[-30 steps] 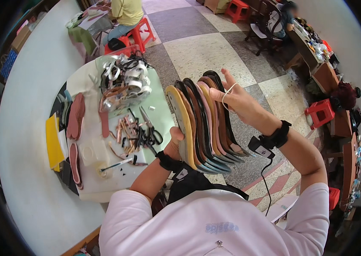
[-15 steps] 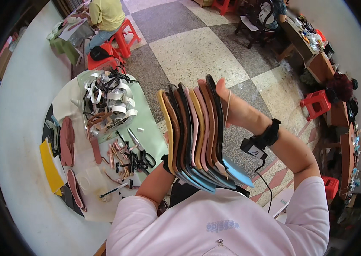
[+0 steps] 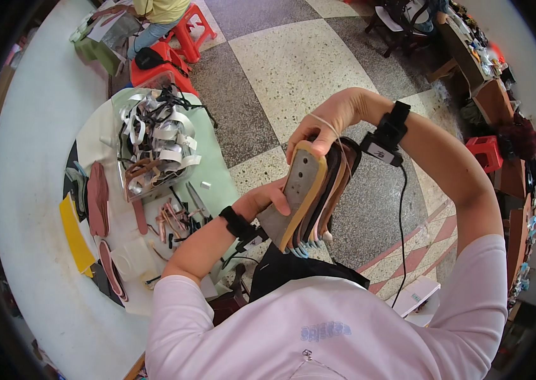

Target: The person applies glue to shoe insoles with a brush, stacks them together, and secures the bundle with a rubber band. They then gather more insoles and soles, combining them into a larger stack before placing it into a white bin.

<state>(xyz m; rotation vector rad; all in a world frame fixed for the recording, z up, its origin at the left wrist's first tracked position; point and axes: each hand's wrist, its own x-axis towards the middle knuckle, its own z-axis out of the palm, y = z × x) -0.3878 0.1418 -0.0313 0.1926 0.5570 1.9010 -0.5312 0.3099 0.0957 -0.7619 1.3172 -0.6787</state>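
Both hands hold a stack of shoe insoles [image 3: 301, 180] in front of my chest. The nearest one turns a grey face with small holes and a tan edge; black, brown and pink edges line up behind it, with light blue at the lower ends. My right hand [image 3: 337, 120] grips the upper end, thumb on the grey face. A thin pale elastic band [image 3: 325, 120] crosses this hand and hangs beside the stack. My left hand [image 3: 271, 196] closes round the lower left side, thumb on the face; its other fingers are hidden behind.
On the table at left stand a clear bin [image 3: 154, 183] of straps, reddish-brown insoles [image 3: 97, 206] and a yellow sheet [image 3: 76, 234]. Strap scraps and a tool lie nearby. Red stools [image 3: 165, 71] and a seated person [image 3: 161, 19] are beyond; a cluttered bench runs along the right.
The stack has turned from edge-on to showing its grey face. My right hand has moved from its right side onto the upper end, and my left hand has come into view.
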